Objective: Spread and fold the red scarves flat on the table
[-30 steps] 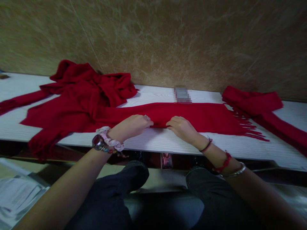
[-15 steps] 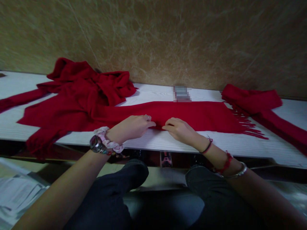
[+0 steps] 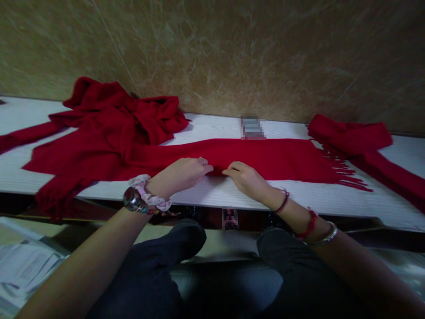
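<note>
A red fringed scarf (image 3: 272,159) lies stretched along the white tabletop, its tassels at the right end. My left hand (image 3: 184,175) pinches the scarf's near edge around the middle, fingers closed. Just to its right, my right hand (image 3: 247,179) pinches the same edge between thumb and fingers. A small stretch of cloth shows between the two hands. Leftward the scarf runs into a crumpled heap of red cloth (image 3: 109,110); where one ends and the other begins I cannot tell.
Another red scarf (image 3: 352,135) lies folded at the right, trailing over the front edge. A small blurred-out item (image 3: 252,127) sits behind the scarf. The white table (image 3: 212,195) backs onto a brown marbled wall (image 3: 212,57). Pale papers or packaging (image 3: 26,270) lie at lower left.
My right hand has shifted slightly left along the scarf's edge, closer to the left hand. Both hands keep their pinch, and the scarf lies almost as before.
</note>
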Action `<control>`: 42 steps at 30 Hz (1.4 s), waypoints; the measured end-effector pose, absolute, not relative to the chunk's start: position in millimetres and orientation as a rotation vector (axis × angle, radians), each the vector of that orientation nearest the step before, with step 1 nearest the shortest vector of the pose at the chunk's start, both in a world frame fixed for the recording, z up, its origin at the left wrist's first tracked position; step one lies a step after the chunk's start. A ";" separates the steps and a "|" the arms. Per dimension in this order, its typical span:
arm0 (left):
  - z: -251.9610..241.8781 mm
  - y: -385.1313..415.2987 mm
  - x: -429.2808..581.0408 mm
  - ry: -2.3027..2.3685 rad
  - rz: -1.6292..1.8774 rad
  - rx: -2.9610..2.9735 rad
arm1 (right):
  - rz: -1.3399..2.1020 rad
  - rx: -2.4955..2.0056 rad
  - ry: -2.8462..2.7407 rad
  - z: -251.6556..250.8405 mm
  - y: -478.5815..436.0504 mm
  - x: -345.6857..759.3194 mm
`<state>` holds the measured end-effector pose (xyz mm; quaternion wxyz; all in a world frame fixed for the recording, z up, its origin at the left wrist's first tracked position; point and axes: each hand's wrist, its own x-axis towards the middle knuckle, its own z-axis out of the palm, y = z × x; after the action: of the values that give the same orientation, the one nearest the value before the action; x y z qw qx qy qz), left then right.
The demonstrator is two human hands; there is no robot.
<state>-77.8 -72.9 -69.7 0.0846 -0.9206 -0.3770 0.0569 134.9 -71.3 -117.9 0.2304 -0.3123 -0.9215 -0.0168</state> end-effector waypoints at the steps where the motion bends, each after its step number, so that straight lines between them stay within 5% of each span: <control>1: -69.5 -72.3 -78.6 -1.107 0.166 -2.737 | -0.031 -0.861 -2.510 -119.3 -70.4 135.3; 42: -67.3 -67.3 -82.2 -1.094 0.041 -2.875 | -0.146 -0.937 -2.675 -110.1 -77.2 115.9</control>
<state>-82.2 -67.3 -67.3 0.0325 -0.9341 -0.3553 0.0132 115.9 -77.2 -110.1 0.1509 -0.3264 -0.9317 -0.0509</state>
